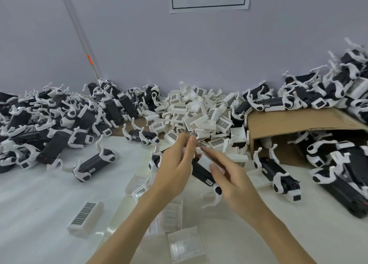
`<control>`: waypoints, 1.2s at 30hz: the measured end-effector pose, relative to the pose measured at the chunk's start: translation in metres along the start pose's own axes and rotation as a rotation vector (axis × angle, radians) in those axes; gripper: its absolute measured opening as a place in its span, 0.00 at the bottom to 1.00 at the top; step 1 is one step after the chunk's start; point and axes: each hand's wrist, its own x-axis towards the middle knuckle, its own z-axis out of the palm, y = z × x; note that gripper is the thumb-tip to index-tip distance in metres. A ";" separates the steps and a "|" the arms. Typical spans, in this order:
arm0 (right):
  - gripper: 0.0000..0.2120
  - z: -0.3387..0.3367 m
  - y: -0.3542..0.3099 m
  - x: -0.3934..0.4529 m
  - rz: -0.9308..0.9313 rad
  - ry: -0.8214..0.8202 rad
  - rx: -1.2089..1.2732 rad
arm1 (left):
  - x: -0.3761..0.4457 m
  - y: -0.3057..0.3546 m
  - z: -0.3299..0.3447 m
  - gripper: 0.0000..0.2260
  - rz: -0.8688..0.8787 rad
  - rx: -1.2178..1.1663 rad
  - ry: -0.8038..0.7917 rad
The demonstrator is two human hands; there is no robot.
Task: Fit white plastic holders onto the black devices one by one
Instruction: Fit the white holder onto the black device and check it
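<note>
My left hand (175, 164) and my right hand (229, 176) meet over the middle of the table. Between them lies a black device (201, 173), tilted, its white clip end (217, 190) pointing down toward me. A white plastic holder (205, 161) sits at the device's upper end, pinched by fingers of both hands. My right hand wraps the device's lower side. How far the holder is seated on the device is hidden by my fingers.
A heap of loose white holders (199, 114) lies straight ahead against the wall. Black devices with white parts are piled at the left (59, 120) and right (338, 96). A brown cardboard box (298, 122) lies on its side at right. Loose holders (85, 220) lie near me.
</note>
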 end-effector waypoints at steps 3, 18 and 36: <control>0.26 0.008 0.005 -0.002 -0.106 -0.053 -0.168 | 0.000 -0.001 -0.001 0.22 0.017 -0.013 0.016; 0.40 0.021 0.018 -0.002 -0.252 0.264 -0.638 | 0.008 -0.006 -0.001 0.24 -0.237 -0.129 -0.004; 0.36 0.018 0.016 -0.001 -0.102 0.312 -0.411 | 0.009 -0.009 -0.007 0.15 -0.145 -0.102 -0.106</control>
